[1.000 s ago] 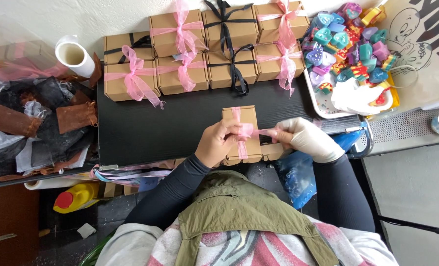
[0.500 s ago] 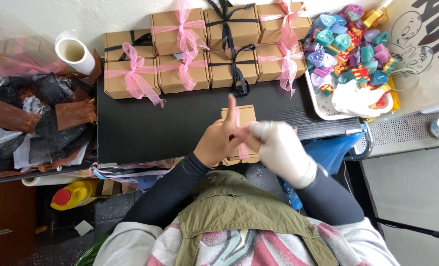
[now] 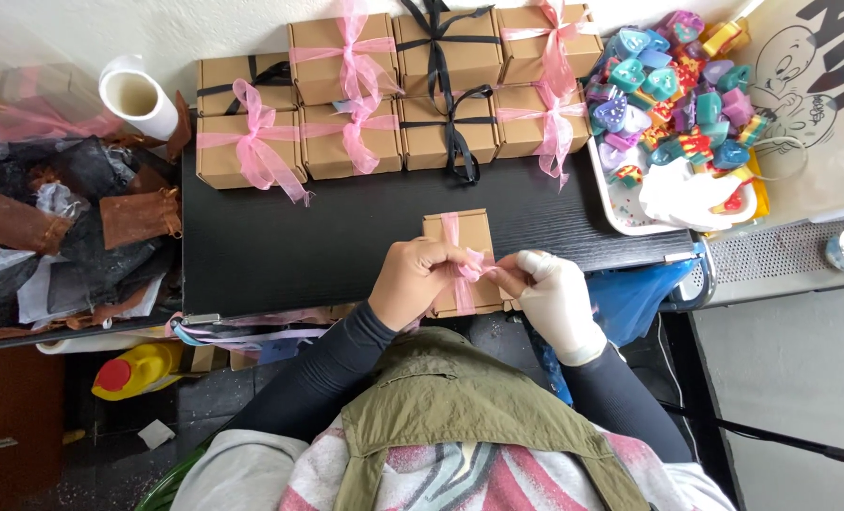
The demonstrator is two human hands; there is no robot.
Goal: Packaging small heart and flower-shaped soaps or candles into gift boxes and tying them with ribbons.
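While my bare left hand (image 3: 420,280) and white-gloved right hand (image 3: 556,295) each pinch the thin pink ribbon (image 3: 467,272), the small brown cardboard box (image 3: 460,237) sits on the black table's (image 3: 280,255) near edge; I judge I'm mid-bow, and tightening needs an even pull.

A black table (image 3: 280,255) is standing against a white wall (image 3: 81,28), with soft, even light falling across both. Below its near edge, dark floor (image 3: 138,416) is showing, and a grey surface (image 3: 791,378) is lying to the right.
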